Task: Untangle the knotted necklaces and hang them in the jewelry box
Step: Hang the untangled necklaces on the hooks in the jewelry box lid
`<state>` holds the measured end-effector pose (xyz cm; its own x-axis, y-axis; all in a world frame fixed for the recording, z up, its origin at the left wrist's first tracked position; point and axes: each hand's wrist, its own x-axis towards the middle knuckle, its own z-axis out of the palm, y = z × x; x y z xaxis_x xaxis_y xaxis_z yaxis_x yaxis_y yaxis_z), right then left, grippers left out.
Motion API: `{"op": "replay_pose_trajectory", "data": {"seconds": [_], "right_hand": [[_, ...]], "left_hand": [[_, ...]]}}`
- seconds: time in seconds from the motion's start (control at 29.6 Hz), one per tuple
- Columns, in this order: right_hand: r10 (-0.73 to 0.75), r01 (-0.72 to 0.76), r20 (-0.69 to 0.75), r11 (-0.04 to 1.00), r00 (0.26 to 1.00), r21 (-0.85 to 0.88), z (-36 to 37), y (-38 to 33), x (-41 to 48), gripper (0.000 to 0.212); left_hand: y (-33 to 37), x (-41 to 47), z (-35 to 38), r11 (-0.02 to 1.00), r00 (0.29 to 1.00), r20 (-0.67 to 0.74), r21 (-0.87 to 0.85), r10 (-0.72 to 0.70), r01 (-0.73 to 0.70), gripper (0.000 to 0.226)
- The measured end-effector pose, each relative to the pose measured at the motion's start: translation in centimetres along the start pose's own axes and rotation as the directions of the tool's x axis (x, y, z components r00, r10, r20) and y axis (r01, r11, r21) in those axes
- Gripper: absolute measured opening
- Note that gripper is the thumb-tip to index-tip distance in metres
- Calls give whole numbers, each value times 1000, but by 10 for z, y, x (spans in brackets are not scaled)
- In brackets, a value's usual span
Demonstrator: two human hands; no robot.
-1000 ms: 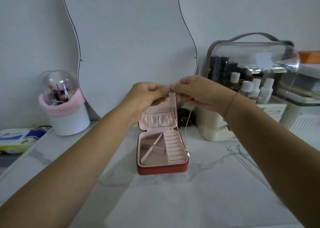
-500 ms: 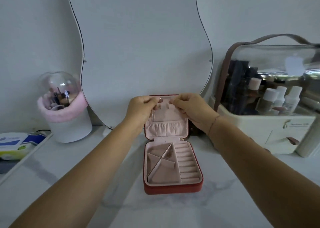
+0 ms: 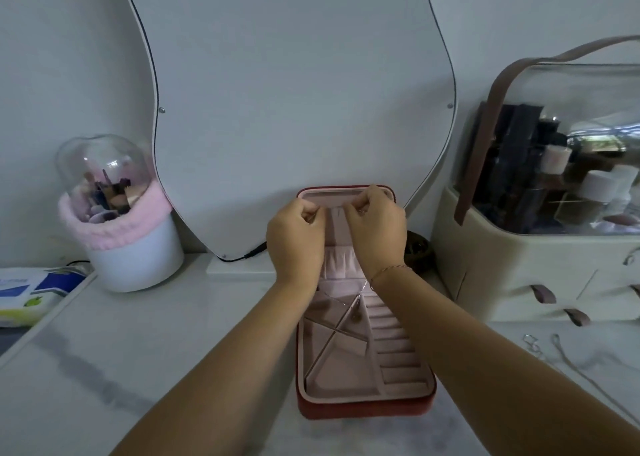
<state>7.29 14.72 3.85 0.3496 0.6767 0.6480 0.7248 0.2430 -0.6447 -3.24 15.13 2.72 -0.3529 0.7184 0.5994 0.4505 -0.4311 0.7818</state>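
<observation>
Red jewelry box (image 3: 363, 409), pink lining; grey-veined white table (image 3: 156, 369).

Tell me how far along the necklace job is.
Done: the jewelry box stands open, and one necklace looks separated. In hand: left hand and right hand pinch it at the lid top; it dangles over the tray. Left: hooking it, then the second necklace lying on the table.

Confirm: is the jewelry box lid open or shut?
Open. The jewelry box has its lid standing upright before the mirror, pink pocket showing; the divided tray lies exposed.
</observation>
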Motion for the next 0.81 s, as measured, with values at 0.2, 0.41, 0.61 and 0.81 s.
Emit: {"op": "replay_pose_trajectory", "data": {"seconds": [0.2,0.41,0.61,0.81], "right_hand": [[11,1,105,994,994,-113,-4,6,-16,16],[150,-290,489,931,859,223,-18,-4,-38,19],[153,-442,803,884,576,149,-44,-12,-57,28],[66,64,769,988,636,-138,-73,14,-60,25]], "left_hand": [[-1,-8,-5,953,985,163,284,60,-105,18],[13,-15,-14,993,941,333,118,-58,19,23],[9,-20,-17,992,963,266,123,-43,10,42],[-14,-41,-22,957,924,374,231,81,-178,27]]}}
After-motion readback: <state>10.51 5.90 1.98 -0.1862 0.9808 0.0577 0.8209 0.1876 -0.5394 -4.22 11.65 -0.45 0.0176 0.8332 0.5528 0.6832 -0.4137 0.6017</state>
